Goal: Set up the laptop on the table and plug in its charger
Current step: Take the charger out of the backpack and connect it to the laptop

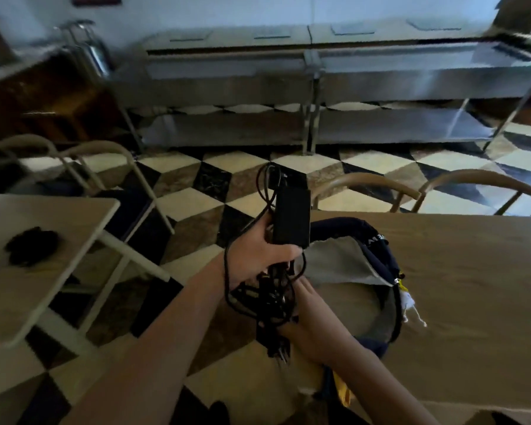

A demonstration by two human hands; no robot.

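Two bare hands meet over the near left corner of a long light wooden table [457, 271], and between them hangs a black laptop charger. Far to the left, a small dark crumpled object [31, 246] lies on a pale side table [43, 289] with white legs, and beyond it stand curved-back chairs [83, 161] on a floor of cream, brown and black checkered tiles [196, 179]. Next comes the left hand [264, 256], raised above the table's edge with its fingers curled round the lower end of the black rectangular power brick [291, 217], which stands upright in its grip. From the brick, loops of black cable [267, 297] hang down in a tangle to the right hand [313, 329], whose fingers close on the lower part of the bundle; a pronged plug [281, 354] dangles just below it. Right of the hands, a dark navy bag with a grey lining [344, 265] lies open on the wooden table, a small white tag [410, 305] hanging at its zip. Behind the table are two more curved wooden chair backs [442, 187], and long stainless steel counters [350, 78] line the far wall.
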